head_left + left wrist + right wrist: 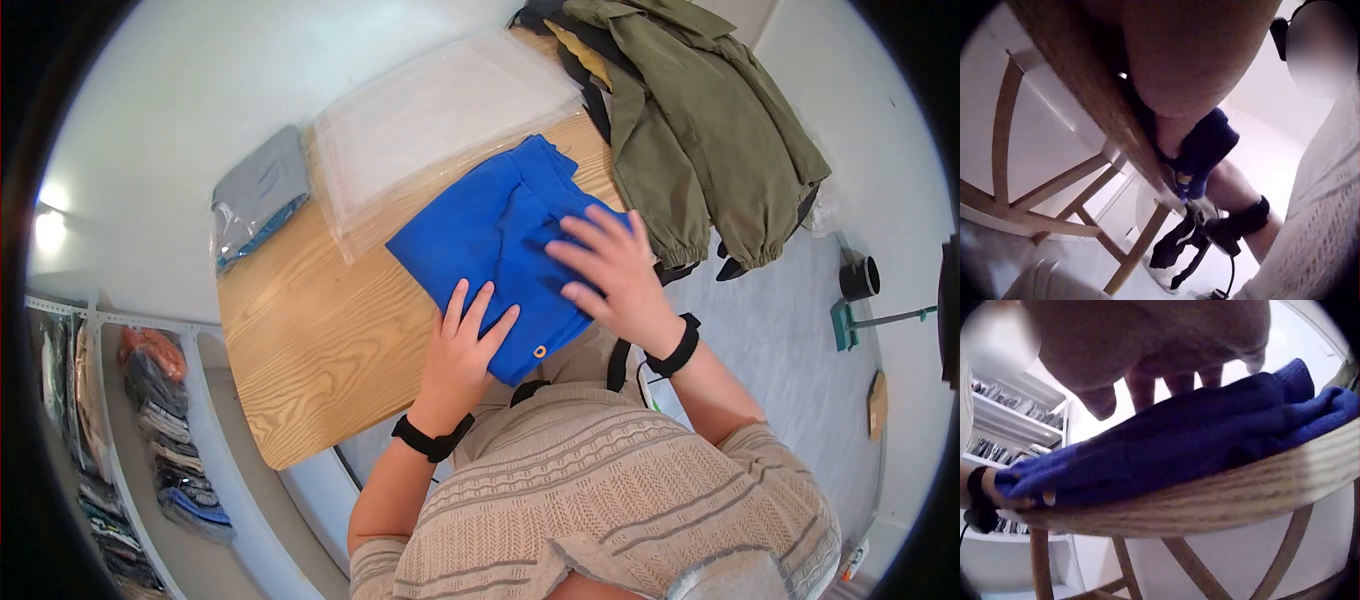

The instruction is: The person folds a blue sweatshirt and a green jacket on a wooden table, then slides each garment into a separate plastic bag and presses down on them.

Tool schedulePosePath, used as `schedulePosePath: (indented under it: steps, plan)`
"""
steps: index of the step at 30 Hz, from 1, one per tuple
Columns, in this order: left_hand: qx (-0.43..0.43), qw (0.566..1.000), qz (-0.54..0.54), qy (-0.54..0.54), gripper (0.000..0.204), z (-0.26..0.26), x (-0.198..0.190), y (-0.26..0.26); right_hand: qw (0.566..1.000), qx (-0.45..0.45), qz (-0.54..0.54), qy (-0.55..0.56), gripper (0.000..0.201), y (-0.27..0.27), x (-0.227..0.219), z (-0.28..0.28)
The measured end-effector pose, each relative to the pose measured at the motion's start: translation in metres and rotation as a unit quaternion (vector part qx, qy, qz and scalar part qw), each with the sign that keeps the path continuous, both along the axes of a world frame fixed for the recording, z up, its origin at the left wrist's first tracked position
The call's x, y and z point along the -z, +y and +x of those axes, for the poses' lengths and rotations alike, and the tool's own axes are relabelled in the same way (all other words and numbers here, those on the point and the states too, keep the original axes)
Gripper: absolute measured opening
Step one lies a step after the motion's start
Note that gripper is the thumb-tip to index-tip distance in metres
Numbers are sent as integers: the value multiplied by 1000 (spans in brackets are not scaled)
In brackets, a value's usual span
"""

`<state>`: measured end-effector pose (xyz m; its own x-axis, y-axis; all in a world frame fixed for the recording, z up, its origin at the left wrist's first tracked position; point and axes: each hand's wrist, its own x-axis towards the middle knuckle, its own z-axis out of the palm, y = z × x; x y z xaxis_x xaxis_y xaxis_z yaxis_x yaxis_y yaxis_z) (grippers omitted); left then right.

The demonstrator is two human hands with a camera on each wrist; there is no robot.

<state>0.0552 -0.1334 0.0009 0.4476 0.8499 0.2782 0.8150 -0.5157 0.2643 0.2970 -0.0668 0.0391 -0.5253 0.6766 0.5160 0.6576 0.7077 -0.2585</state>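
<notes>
A folded blue garment (480, 225) of thick cloth lies near the table's front edge, with a small orange-tan tag (540, 352) at its near corner. My left hand (455, 355) rests on its left near side, fingers extended over the cloth. Over the right part is my right hand (615, 275), its fingers spread. The right wrist view shows that palm above the layered blue cloth (1166, 440), fingertips close over its top. In the left wrist view my left hand (1191, 56) hides most of the garment.
Clear plastic bags (440, 110) lie flat at the table's back. A grey packed garment (262, 185) is at the left edge of the wooden table (310, 330). An olive jacket (690, 120) covers the right back corner. Shelves (155, 330) with packed clothes stand at left.
</notes>
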Motion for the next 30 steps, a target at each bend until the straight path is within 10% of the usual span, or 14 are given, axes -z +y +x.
schedulePosePath:
  steps: [4,14,19,26,30]
  plan:
    - [2,994,-45,-104,41,-16,-6,3,993,-24,-61,-94,41,1,18,9]
    - [-7,998,-7,62,42,-37,-17,-17,980,-92,-47,-172,67,-26,38,2]
    - [-3,991,-63,-122,25,-50,-11,-15,984,-76,-2,-162,55,-24,41,14]
    - [-130,933,-201,-268,27,-52,-32,-9,943,-274,-155,-108,34,37,-18,9]
    - [-129,947,-66,-285,28,-54,-26,-2,883,-332,-316,-101,29,66,-33,-3]
